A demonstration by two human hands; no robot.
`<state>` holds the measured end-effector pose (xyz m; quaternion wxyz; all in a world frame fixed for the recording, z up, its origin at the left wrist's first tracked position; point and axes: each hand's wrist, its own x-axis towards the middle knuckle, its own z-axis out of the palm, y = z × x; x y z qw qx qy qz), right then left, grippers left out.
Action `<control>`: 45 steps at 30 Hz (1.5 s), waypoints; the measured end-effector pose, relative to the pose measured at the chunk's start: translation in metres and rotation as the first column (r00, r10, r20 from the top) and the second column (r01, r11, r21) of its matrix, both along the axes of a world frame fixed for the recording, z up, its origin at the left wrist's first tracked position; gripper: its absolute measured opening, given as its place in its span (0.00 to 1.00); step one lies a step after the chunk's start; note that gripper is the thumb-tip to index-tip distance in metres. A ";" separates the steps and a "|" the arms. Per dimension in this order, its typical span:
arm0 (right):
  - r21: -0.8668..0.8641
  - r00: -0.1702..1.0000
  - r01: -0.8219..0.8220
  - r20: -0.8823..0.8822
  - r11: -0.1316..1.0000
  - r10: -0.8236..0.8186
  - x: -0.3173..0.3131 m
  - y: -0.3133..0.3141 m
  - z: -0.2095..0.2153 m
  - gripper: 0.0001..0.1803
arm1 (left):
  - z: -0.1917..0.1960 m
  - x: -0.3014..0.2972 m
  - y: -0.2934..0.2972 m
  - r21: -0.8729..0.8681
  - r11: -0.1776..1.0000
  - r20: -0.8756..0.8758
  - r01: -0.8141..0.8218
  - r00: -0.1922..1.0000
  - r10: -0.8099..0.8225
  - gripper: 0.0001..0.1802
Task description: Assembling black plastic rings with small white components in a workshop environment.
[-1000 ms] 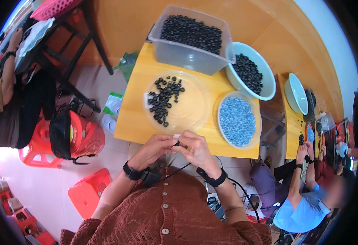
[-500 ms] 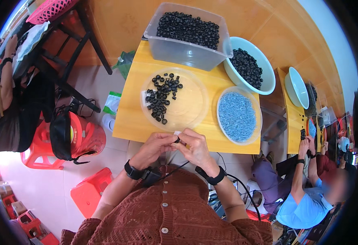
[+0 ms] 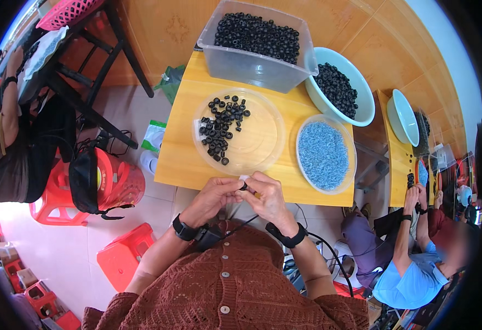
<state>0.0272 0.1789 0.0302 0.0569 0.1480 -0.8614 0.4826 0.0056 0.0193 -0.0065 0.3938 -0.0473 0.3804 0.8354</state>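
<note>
My two hands meet just off the front edge of the table, in front of my chest. Between thumb and fingers my left hand (image 3: 212, 199) pinches a small black ring-shaped part (image 3: 244, 187). My right hand (image 3: 269, 199) is closed against it from the other side, and a small yellowish bit shows at its fingers, too small to name. Something white (image 3: 244, 177) sits at the fingertips. Just beyond lies a clear round tray (image 3: 265, 132) with loose black ring-shaped parts (image 3: 219, 129) on its left half.
A clear bin (image 3: 257, 74) of black parts stands at the back of the wooden table (image 3: 175, 159). Right of it are a pale blue bowl (image 3: 368, 104) of black parts and a tub of blue bits (image 3: 323, 157). A person in blue (image 3: 408, 280) works at right; red stools (image 3: 122, 258) stand left.
My hands stay together at nearly the same spot. The right fingers have shifted slightly around the black part, and the whole view has moved a little.
</note>
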 end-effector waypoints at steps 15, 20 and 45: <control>-0.109 0.982 0.187 0.036 0.976 -0.184 -0.023 0.023 0.031 0.13 | 0.015 -0.003 -0.020 -0.027 0.999 -0.053 -0.023 0.998 0.022 0.18; -0.152 0.879 0.470 -0.007 0.869 -0.477 -0.088 0.087 0.067 0.16 | 0.009 -0.010 -0.038 -0.062 0.994 -0.102 -0.089 0.991 0.082 0.18; 0.336 0.995 -0.098 0.041 0.937 0.090 -0.066 -0.022 -0.013 0.12 | 0.006 -0.016 -0.046 -0.170 0.945 -0.140 -0.281 0.956 0.259 0.15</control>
